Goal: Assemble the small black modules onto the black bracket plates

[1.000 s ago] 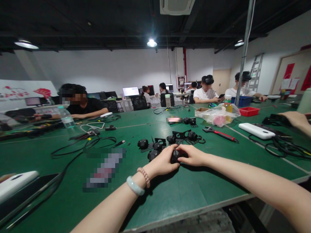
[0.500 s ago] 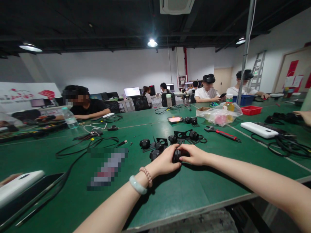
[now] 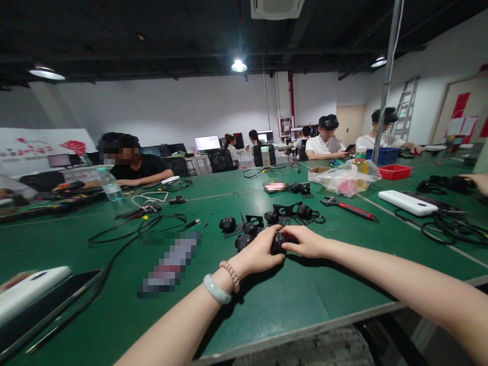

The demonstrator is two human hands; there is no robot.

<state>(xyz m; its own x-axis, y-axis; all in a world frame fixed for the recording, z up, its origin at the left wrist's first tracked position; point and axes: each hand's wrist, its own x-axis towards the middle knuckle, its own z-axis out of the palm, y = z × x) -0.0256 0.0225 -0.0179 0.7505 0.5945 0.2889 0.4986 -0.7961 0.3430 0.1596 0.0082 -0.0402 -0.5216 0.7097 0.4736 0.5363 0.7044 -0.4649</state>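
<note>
So going left to right on the green counter: there's a loose USB plug, then a rounded black fitting with another chunky one just beside the left hand, on its far left side. That hand comes in from the lower left, curled pretty narrow, with its fingers over the far side of a small black part and its thumb on the near side.

The part is basically sandwiched: just right of the left palm, just left of the right hand. Neither hand is really nearer, since both are touching it. The visible bit looks taller than it is wide, a ridged slice between the two grips, but fingers hide so much that I can't tell its true long axis. Can't tell if it's resting on the counter or held slightly up, either.

The right hand has a narrow pinch on its right side, thumb nearer the body, fingers beyond. Past both hands there's an upright black bracket with holes, then a black ring, and further right a red-handled wrench lying at a slant, well apart from the grip.
</note>
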